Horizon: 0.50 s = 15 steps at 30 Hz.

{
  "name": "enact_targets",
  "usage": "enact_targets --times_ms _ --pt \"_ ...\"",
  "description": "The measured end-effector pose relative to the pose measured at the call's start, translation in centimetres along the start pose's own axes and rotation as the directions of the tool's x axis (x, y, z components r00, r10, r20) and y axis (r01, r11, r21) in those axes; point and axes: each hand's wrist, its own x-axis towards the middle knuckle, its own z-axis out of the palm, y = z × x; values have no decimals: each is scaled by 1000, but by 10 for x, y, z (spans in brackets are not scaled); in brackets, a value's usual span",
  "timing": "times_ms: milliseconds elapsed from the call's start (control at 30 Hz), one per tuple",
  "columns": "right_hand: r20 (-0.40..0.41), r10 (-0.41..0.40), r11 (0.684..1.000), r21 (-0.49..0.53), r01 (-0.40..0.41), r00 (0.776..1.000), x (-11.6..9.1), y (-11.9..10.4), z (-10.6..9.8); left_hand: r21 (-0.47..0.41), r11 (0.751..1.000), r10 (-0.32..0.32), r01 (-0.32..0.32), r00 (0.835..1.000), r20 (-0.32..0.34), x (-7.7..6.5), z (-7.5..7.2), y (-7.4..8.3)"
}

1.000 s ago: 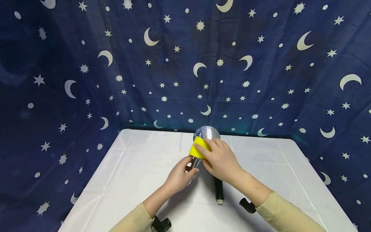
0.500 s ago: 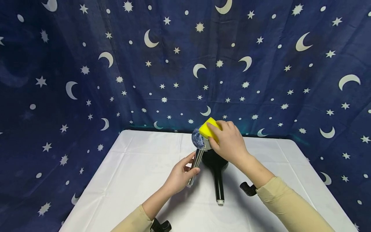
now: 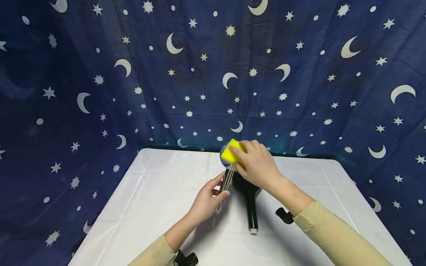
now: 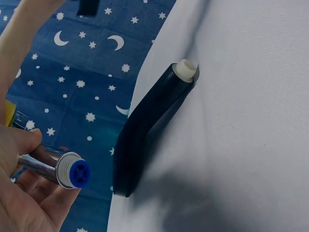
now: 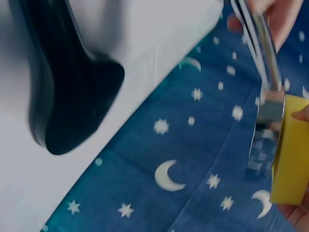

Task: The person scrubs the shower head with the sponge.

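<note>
My left hand (image 3: pixel 209 197) grips the chrome handle of a handheld shower head (image 3: pixel 227 181), held up above the table with its round head at the top. In the left wrist view the handle's end (image 4: pixel 72 173) shows a white collar and a blue insert. My right hand (image 3: pixel 257 162) pinches a yellow sponge (image 3: pixel 232 150), pressed against the face of the shower head. From the right wrist view, the sponge (image 5: pixel 290 154) lies flat along one side of the mirror-like head (image 5: pixel 266 133). The sponge and fingers hide much of the face.
A black handheld shower head (image 3: pixel 251 207) lies on the white-covered table (image 3: pixel 159 192), just right of the chrome one, its white-tipped handle toward me. Behind the table hangs a dark blue curtain (image 3: pixel 199 81) with moons and stars. Black wrist mounts (image 3: pixel 284 215) sit at both wrists.
The right hand moved the sponge from the lower left of the head up to its upper right, then back left across the face. My left hand kept its grip, nearly still.
</note>
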Motion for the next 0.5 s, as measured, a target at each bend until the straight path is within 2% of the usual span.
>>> enact_targets --times_ms 133,233,333,500 --pt "-1 172 985 5 -172 985 9 17 -1 25 1000 13 -13 1000 -4 0 1 1" --pt "25 235 971 28 -236 972 12 19 0 27 1000 15 -14 1000 -12 0 1 2" --pt "27 208 976 59 -210 978 11 10 0 16 1000 15 -14 1000 -20 1 1 2" --pt "12 53 996 68 -54 999 8 -17 4 3 1000 -6 6 1000 -31 4 0 3"
